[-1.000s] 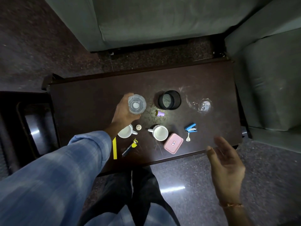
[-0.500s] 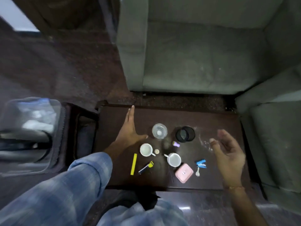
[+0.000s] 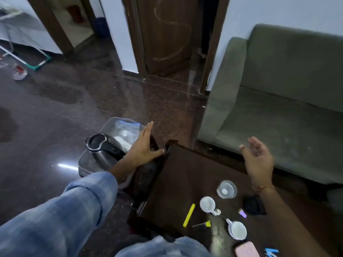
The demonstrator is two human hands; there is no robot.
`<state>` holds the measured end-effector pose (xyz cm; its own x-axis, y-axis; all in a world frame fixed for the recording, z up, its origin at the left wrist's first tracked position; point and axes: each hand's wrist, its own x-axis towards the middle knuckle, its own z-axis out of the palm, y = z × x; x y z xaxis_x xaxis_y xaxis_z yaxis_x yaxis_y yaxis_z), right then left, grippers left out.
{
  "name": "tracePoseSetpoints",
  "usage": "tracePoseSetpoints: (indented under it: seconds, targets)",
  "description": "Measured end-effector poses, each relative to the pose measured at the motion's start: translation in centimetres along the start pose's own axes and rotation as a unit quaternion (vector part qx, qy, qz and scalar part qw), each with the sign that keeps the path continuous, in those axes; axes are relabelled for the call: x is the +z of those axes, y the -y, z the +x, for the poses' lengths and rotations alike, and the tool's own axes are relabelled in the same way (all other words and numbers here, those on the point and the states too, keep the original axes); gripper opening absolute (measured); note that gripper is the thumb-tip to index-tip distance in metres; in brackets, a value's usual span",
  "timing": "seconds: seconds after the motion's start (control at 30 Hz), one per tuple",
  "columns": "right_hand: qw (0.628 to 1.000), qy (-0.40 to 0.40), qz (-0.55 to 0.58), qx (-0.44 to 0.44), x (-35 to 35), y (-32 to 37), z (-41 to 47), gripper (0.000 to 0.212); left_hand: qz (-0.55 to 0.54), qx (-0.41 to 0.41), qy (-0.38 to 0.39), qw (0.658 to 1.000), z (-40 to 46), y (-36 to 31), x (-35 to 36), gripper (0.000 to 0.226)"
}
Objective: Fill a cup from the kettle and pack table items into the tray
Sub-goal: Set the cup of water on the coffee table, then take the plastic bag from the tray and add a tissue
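My left hand (image 3: 143, 145) reached out at about ten o'clock from the table's near corner, fingers straight and together, thumb spread wide, gripping nothing; it hovered over the gap between the tray and the table, and I could not tell whether it touched anything beneath. My right hand (image 3: 259, 159) hung palm-up at about one o'clock over the table's far edge, fingers loosely spread and slightly curled, empty, a thin bracelet (image 3: 262, 187) at the wrist. The dark wooden table (image 3: 185, 182) stood on a polished dark stone floor (image 3: 74, 108), with a green sofa (image 3: 278, 99) at two o'clock and a brown door (image 3: 165, 34) at twelve. At nine o'clock from the table, a clear plastic tray (image 3: 89, 164) sat on the floor; in it stood the kettle (image 3: 101, 147), black lid and handle uppermost, and behind that lay a clear zip bag (image 3: 126, 130) with something white inside. On the tabletop, from left to right, I saw a yellow strip (image 3: 189, 215), a small tool with a yellow tip (image 3: 202, 224), a white cup (image 3: 207, 204) lying empty with its handle toward five o'clock, a clear glass (image 3: 226, 189) at the cup's one o'clock, a second white cup (image 3: 238, 230), also empty, a pink case (image 3: 246, 249) at the bottom edge, a small purple item (image 3: 242, 213), a black holder (image 3: 254, 204) partly behind my right forearm, and a blue object (image 3: 271, 251) cut off by the frame.
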<state>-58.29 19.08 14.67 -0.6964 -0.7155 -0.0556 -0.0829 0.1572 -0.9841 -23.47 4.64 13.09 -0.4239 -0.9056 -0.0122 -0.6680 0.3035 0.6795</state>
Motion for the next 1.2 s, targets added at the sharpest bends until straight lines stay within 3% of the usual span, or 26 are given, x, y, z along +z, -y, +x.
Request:
tracePoseSetpoints:
  seconds: [0.33, 0.67, 1.03, 1.2]
  targets:
    - [0.988, 0.134, -0.073, -0.033, 23.5, 3.9, -2.6, 0.045, 0.029, -0.042, -0.026, 0.998, 0.3, 12.4, -14.7, 0.1]
    - [0.938, 0.249, -0.221, -0.098, 41.7, 3.5, -1.3, 0.045, 0.04, -0.033, 0.005, 0.999, 1.7, 17.9, -18.2, 0.097]
    - [0.819, 0.365, -0.427, -0.119, 52.5, -3.6, 2.0, 0.045, 0.011, -0.036, 0.031, 0.999, 4.0, 21.4, -16.0, 0.092]
    - [0.709, 0.411, -0.554, -0.147, 54.9, -5.7, 2.7, 0.043, -0.006, -0.058, 0.036, 0.998, 3.4, 23.2, -15.9, 0.091]
